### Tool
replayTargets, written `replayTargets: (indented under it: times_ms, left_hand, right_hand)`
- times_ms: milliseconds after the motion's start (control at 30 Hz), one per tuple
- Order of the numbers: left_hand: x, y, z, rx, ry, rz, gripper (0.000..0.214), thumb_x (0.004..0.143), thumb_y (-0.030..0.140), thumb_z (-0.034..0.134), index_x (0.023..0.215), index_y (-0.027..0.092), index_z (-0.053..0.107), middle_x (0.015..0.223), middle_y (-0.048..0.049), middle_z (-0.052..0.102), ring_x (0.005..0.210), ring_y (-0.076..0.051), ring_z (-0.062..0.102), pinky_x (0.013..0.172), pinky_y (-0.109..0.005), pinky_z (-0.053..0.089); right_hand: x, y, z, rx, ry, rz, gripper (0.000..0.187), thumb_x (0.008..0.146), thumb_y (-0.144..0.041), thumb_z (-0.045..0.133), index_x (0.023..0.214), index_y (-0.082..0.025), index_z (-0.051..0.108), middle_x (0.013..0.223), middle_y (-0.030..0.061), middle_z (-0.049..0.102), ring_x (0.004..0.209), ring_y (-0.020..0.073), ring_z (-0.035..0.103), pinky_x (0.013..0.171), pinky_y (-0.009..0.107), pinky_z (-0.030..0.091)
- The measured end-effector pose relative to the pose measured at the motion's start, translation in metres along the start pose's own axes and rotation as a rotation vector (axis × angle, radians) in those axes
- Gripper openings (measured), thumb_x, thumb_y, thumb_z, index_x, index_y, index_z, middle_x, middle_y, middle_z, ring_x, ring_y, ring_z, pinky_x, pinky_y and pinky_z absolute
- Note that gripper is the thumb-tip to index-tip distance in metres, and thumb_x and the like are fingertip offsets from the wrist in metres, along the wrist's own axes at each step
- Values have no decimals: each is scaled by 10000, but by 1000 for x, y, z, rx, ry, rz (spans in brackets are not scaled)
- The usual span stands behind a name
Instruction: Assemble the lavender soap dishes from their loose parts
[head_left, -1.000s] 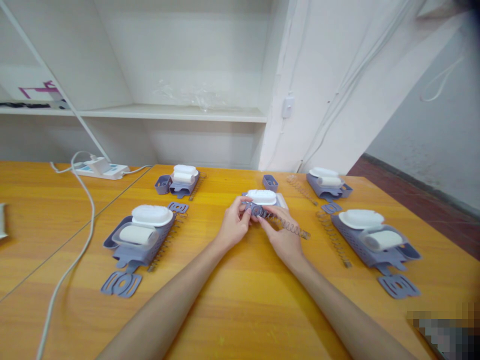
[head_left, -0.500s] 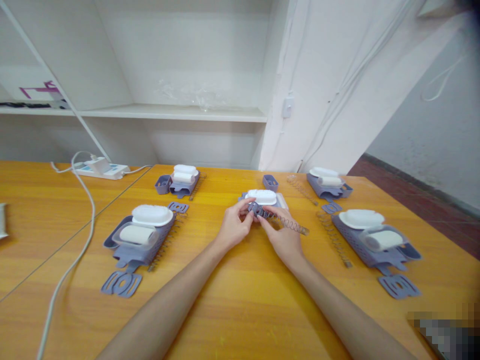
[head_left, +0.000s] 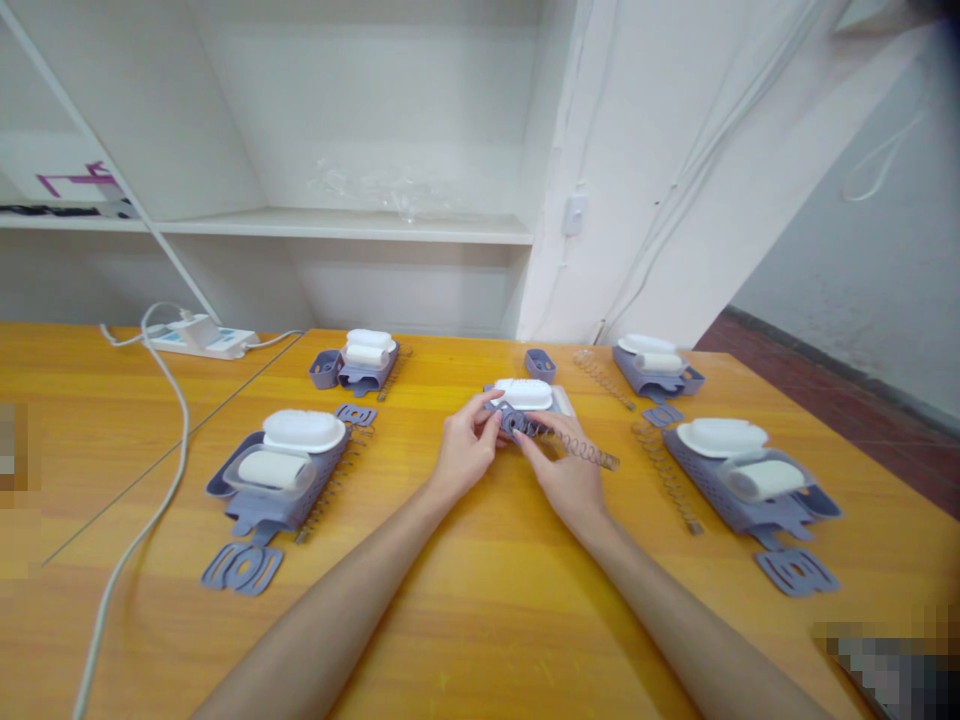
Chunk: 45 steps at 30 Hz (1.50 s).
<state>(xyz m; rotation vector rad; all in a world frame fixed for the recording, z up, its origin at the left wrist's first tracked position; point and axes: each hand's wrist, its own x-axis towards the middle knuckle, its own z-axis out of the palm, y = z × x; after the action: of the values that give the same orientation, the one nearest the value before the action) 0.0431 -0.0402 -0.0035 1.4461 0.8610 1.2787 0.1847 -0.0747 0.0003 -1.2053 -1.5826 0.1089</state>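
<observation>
My left hand (head_left: 466, 445) pinches a small grey-purple slotted plastic plate (head_left: 513, 420) between thumb and fingers. A long metal coil spring (head_left: 571, 443) runs from that plate across my right hand (head_left: 566, 480), its far end sticking out to the right. The fingers of my right hand close on the spring's near end, against the plate. Whether the spring is hooked into the plate cannot be made out. Just behind my fingers sits a white oval dish (head_left: 523, 393) on a grey-purple part, partly hidden. A small grey-purple cup (head_left: 540, 365) stands beyond it.
Sets of grey-purple holders with white dishes and rolls surround my hands, including a left set (head_left: 304, 430) and a right set (head_left: 724, 437). A slotted plate (head_left: 242, 568) lies at the left front. A power strip (head_left: 202, 340) with a white cable (head_left: 176, 470) occupies the left.
The slotted plate has turned slightly in my fingers, so more of its flat face shows. My left fingers have shifted a little; my right hand and the spring stay nearly in place.
</observation>
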Motion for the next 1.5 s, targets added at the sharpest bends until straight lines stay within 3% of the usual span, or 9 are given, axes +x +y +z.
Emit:
replayTargets:
  times_ms: [300, 933, 1267, 1500]
  left_hand:
    - [0, -1, 1, 19, -15, 47, 377, 802, 249, 588, 1162, 142, 555, 960, -94, 685, 838, -174, 669, 783, -289, 543]
    - [-2, 0, 1, 57, -44, 58, 389, 809, 240, 573, 1186, 153, 543, 974, -91, 680, 828, -170, 667, 786, -296, 540]
    - [-1, 3, 0, 124, -14, 76, 352, 790, 190, 567, 1140, 152, 575, 907, -70, 680, 756, -137, 654, 698, -226, 533]
    - [-2, 0, 1, 111, -25, 68, 400, 813, 236, 562, 1205, 161, 541, 933, -77, 671, 805, -159, 652, 763, -281, 538]
  right_hand:
    - [-2, 2, 0, 9, 14, 45, 198, 774, -301, 657, 950, -216, 626, 964, 37, 656, 945, 206, 589, 884, 386, 452]
    - [-1, 3, 1, 36, 12, 108, 222, 772, -333, 643, 954, -205, 647, 961, 57, 663, 935, 224, 601, 875, 411, 464]
    - [-1, 1, 1, 48, -16, 86, 218, 774, -317, 643, 966, -214, 641, 972, 50, 664, 953, 223, 596, 893, 416, 452]
    - [-1, 4, 2, 71, 6, 127, 224, 769, -322, 648, 957, -199, 647, 951, 55, 667, 916, 215, 608, 865, 400, 467]
